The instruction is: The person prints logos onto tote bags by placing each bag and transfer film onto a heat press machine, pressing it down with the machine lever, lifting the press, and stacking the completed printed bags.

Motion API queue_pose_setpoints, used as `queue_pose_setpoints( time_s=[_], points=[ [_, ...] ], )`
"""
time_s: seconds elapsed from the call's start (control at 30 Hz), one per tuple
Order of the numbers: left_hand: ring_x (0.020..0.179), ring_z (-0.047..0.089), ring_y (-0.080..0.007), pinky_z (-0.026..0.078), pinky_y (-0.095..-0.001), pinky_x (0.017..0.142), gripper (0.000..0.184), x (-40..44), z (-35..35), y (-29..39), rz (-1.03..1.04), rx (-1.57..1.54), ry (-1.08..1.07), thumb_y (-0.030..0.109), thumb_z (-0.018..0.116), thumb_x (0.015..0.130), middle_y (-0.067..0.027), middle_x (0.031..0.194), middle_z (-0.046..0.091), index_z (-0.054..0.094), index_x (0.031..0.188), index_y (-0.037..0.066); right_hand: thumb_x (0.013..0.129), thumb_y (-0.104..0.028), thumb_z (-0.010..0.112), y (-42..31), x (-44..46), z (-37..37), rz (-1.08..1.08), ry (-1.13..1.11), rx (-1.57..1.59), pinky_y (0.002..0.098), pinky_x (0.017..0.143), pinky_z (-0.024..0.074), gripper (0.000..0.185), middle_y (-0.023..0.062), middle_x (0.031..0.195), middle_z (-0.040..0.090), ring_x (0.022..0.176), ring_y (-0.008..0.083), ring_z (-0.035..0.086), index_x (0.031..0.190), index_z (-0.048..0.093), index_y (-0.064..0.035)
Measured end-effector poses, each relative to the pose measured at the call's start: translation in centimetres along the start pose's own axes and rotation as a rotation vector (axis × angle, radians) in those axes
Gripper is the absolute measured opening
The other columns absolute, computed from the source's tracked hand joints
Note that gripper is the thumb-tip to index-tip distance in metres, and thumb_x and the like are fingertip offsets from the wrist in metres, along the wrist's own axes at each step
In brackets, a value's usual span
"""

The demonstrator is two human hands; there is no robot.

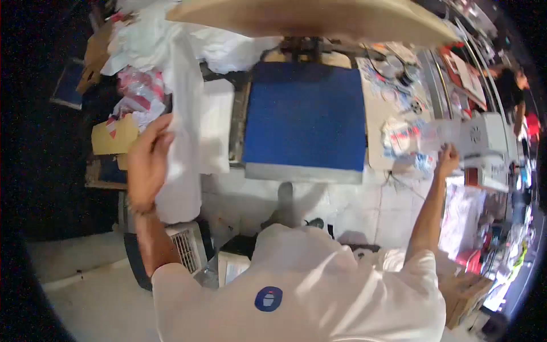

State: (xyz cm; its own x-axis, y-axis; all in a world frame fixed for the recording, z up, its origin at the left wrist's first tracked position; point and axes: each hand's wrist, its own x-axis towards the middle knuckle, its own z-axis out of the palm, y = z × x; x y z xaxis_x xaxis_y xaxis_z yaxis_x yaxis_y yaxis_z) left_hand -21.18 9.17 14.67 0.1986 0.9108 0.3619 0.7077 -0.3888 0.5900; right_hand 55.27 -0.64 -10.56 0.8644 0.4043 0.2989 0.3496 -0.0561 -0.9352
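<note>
On the left, my left hand [149, 157] is raised beside a long white cloth [185, 131], its fingers slightly curled and apart with nothing visible between them. My right hand [449, 158] pinches the lower edge of a thin, see-through sheet [440, 135] at the right. Printed sheets in red and blue [401, 135] lie just left of that sheet on a light board [379, 154]. Between my hands is a flat, square blue pad [305, 117] with a grey front edge.
A large tan panel [319, 20] hangs over the top. Crumpled plastic [139, 91] and yellow card [114, 138] lie at the left. A white machine [484, 139] stands right of my right hand. Another person [509, 91] is at the far right.
</note>
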Motion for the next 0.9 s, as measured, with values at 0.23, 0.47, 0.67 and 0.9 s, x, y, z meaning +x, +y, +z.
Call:
queue_pose_setpoints(
  time_s=[0.23,0.47,0.67,0.9],
  points=[
    [0.095,0.06,-0.0114,0.046,-0.0237,0.086,0.033,-3.6,0.1,9.0,-0.075,-0.404,0.13,0.0,0.059,0.091,-0.008,0.108,0.066,0.058,0.124,-0.004,0.087,-0.012,0.072,-3.6,-5.9,-3.5,-0.023,0.019,0.33,0.0294,0.067,0.0553,0.026,0.0138,0.096,0.068,0.082,0.0193,0.068,0.104,0.059,0.002],
    [0.091,0.059,-0.0095,0.045,-0.0226,0.087,0.034,-0.6,11.1,2.8,-0.063,-0.907,0.188,-0.001,0.061,0.091,-0.0031,0.097,0.065,0.053,0.124,-0.001,0.088,-0.011,0.07,-7.0,-8.1,-6.1,-0.085,-0.072,0.294,0.0267,0.073,0.0532,0.029,0.0111,0.098,0.068,0.083,0.0158,0.066,0.112,0.061,0.0019],
    [0.086,0.059,-0.0074,0.046,-0.0206,0.081,0.033,-0.3,26.1,-4.8,-0.291,-0.909,0.048,-0.005,0.061,0.088,-0.0012,0.092,0.064,0.056,0.121,-0.002,0.088,-0.014,0.071,-13.0,-9.3,-3.4,-0.258,-0.103,0.101,0.0256,0.07,0.0512,0.024,0.0092,0.097,0.069,0.081,0.0126,0.065,0.105,0.065,0.0004],
    [0.078,0.059,-0.0091,0.047,-0.0245,0.071,0.033,0.8,32.2,-7.9,-0.428,-0.542,0.182,-0.001,0.063,0.087,-0.0045,0.088,0.067,0.059,0.12,-0.001,0.081,0.008,0.061,-21.6,-16.9,8.9,-0.65,-0.446,0.003,0.0264,0.07,0.0515,0.038,0.0088,0.108,0.064,0.087,0.0181,0.064,0.115,0.067,-0.0095]
  ],
)
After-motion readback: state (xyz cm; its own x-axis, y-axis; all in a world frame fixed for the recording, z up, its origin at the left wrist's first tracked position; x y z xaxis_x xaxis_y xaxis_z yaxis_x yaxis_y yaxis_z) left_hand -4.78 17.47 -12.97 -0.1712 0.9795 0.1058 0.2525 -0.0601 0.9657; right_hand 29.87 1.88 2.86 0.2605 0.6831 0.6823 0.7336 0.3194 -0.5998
